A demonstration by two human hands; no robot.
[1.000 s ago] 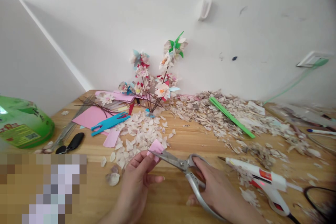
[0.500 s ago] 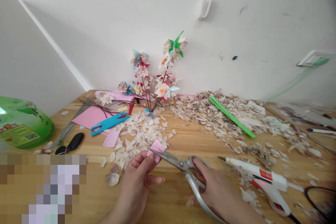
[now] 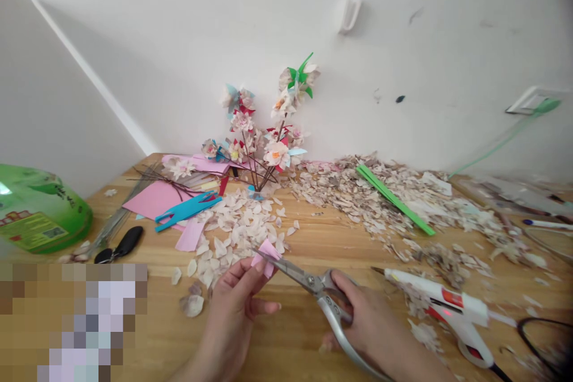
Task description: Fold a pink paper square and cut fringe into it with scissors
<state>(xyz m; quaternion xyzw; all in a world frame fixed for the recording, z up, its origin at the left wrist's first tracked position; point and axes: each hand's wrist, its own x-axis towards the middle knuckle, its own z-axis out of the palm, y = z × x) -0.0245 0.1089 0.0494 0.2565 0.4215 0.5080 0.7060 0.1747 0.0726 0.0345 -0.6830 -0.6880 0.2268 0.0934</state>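
Observation:
My left hand (image 3: 233, 310) pinches a small folded piece of pink paper (image 3: 267, 253) just above the wooden table (image 3: 295, 334). Silver scissors (image 3: 313, 286) are gripped in my right hand (image 3: 371, 328), fingers through the handles. The blades point left and close on the pink paper's edge. A pile of pale shell-like petals (image 3: 237, 230) lies just beyond the paper.
A bunch of handmade flowers (image 3: 268, 131) stands against the wall. Pink sheets (image 3: 156, 198), a blue cutout (image 3: 185, 210), small black scissors (image 3: 120, 245) and a green bottle (image 3: 38, 209) lie left. A green strip (image 3: 394, 198), scattered petal scraps and a glue gun (image 3: 447, 307) lie right.
The scissors shifted slightly left and their blades closed further onto the pink paper. My left hand stayed almost still.

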